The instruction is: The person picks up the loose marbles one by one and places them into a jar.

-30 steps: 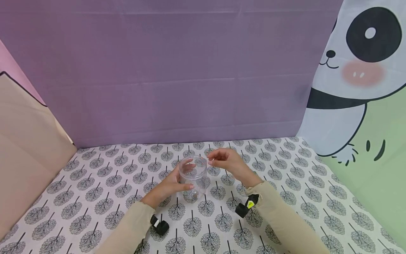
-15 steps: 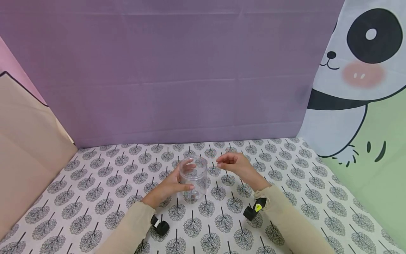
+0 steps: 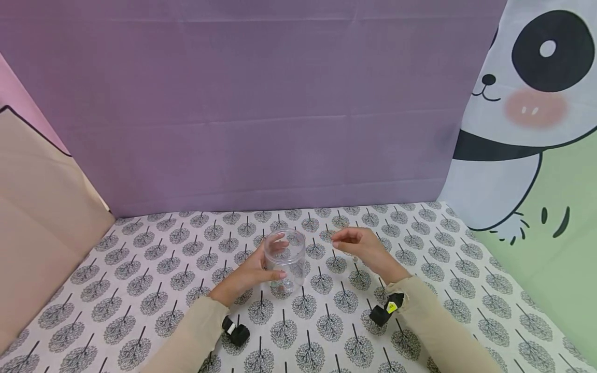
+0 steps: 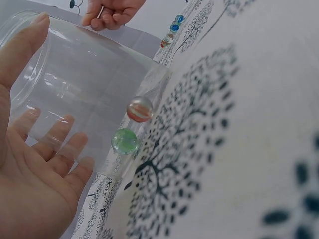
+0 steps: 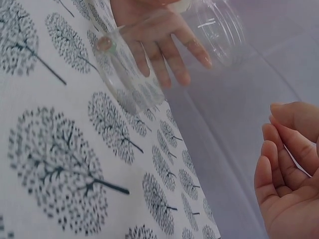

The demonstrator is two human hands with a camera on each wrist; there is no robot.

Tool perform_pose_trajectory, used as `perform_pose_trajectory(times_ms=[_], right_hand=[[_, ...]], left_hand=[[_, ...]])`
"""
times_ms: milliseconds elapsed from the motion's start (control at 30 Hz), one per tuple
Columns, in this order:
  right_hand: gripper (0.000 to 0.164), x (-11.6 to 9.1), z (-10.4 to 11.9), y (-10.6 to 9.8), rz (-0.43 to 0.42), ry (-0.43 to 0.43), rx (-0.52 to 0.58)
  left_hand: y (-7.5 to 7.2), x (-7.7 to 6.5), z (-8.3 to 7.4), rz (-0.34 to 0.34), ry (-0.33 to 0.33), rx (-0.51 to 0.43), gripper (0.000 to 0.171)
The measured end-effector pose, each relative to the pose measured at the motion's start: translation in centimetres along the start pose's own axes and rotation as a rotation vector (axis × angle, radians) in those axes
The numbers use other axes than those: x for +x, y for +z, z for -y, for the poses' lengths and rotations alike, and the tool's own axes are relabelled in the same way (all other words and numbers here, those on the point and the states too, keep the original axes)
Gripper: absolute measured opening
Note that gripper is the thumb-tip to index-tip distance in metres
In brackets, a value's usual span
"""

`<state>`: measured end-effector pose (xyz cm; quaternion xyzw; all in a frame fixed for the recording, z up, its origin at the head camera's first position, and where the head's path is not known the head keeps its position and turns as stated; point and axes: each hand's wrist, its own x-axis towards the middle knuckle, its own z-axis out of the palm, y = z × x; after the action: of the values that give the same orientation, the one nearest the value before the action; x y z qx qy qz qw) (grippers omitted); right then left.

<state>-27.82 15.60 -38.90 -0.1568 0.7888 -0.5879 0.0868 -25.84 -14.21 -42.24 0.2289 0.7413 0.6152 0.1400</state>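
Note:
A clear plastic jar [image 3: 294,267] stands upright and uncovered on the patterned cloth. My left hand [image 3: 252,269] holds it from the left, thumb on the near side and fingers behind. Low in the jar, the left wrist view shows an orange-and-clear marble [image 4: 139,109] and a green marble [image 4: 125,141]. To the right of the jar and apart from it, my right hand [image 3: 366,248] hovers over the cloth with loosely curled fingers. The right wrist view shows its thumb and fingertips [image 5: 269,132] close together, with nothing visible in them.
Several loose marbles [image 4: 174,27], some blue, lie on the cloth beyond the jar in the left wrist view; the right hand mostly hides that spot from the head view. The tree-print cloth [image 3: 140,311] covers the table. A purple curtain [image 3: 280,114] rises behind it.
My right hand has moved away from the jar's rim, rightward and slightly nearer to me. The left hand and the jar have stayed in place.

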Motion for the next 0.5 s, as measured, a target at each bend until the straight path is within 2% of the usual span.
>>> perform_pose_trajectory(times_ms=[500], right_hand=[[0.038, -1.0, -1.6, -2.3, -0.045, 0.046, -0.052]], left_hand=[[-0.1, 0.0, 0.1, -0.004, -0.001, 0.03, 0.09]])
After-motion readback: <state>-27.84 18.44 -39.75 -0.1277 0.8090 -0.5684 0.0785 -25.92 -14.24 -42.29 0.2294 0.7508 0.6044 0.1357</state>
